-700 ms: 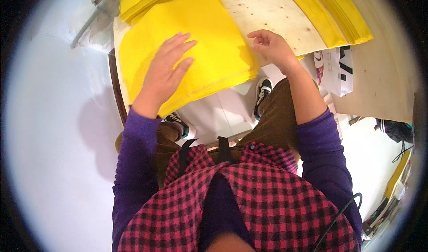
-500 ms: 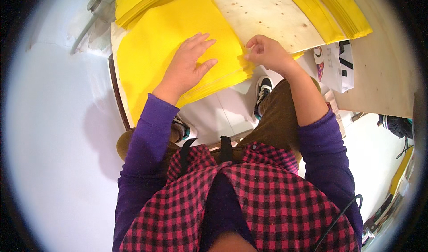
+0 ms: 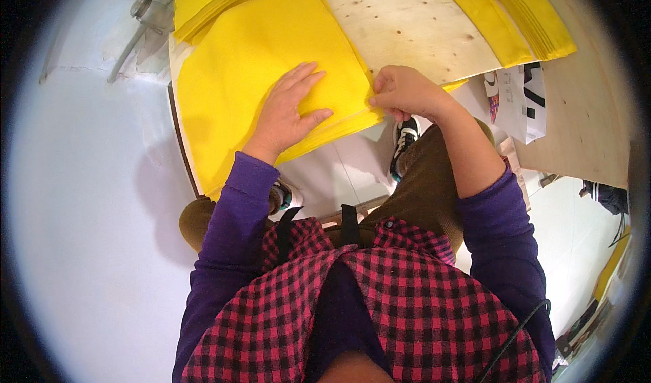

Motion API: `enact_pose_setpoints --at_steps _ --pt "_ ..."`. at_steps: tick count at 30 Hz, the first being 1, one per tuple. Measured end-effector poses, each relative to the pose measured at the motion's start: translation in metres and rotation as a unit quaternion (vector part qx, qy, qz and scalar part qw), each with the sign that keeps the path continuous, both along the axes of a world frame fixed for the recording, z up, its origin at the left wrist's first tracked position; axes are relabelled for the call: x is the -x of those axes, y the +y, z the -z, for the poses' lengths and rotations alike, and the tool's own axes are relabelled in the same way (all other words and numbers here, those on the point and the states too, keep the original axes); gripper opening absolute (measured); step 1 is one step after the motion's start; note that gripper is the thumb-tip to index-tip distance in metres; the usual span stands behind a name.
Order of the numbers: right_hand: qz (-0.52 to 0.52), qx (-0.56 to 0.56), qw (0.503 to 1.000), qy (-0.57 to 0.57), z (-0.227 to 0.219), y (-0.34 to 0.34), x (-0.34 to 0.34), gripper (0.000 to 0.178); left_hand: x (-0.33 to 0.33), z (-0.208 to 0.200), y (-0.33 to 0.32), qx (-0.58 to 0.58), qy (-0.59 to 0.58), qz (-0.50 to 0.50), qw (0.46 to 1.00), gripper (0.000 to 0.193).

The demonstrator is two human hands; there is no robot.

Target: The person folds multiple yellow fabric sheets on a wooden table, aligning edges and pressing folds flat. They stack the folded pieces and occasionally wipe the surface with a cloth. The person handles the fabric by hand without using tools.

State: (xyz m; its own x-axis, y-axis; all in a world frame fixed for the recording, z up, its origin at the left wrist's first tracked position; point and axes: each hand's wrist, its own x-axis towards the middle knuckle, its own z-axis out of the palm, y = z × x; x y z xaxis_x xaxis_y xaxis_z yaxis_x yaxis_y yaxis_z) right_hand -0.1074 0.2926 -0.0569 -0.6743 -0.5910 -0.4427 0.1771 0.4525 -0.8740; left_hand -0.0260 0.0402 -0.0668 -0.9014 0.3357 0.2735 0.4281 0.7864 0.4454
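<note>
In front of me a stack of yellow felt-like fabric sheets [image 3: 237, 64] lies on a wooden tabletop, its layered near edge hanging slightly past the board. My left hand [image 3: 286, 112] rests on the top sheet with its fingers stretched out and the thumb apart. At the stack's near right corner, my right hand [image 3: 403, 93] is closed, thumb against fingers, pinching the corner of the yellow fabric sheet. How many layers are between those fingertips is hidden.
Another yellow folded pile [image 3: 210, 7] lies at the far left, and more yellow stacks [image 3: 522, 17] sit at the far right. Bare plywood [image 3: 407, 20] shows between them. A white printed bag [image 3: 519, 102] hangs below the right edge. My shoes [image 3: 405, 142] are under the table.
My right hand has moved slightly down and closed on the sheet's corner. My left hand has slid a little toward me, still flat on the sheet.
</note>
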Motion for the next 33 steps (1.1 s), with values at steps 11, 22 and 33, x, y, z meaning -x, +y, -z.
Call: enact_pose_setpoints --at_steps 11,22,33 --pt "0.025 -0.013 1.0 -0.006 -0.004 -0.007 0.0 0.024 -0.001 -0.002 0.0 -0.013 0.005 -0.001 1.0 0.064" --pt "0.052 -0.005 0.969 0.241 0.004 -0.016 0.003 0.034 0.0 -0.003 0.001 -0.017 -0.003 0.003 1.0 0.07" --pt "0.067 0.085 0.931 0.349 -0.004 -0.037 -0.001 0.049 -0.001 -0.006 0.004 -0.012 -0.001 0.002 1.0 0.069"
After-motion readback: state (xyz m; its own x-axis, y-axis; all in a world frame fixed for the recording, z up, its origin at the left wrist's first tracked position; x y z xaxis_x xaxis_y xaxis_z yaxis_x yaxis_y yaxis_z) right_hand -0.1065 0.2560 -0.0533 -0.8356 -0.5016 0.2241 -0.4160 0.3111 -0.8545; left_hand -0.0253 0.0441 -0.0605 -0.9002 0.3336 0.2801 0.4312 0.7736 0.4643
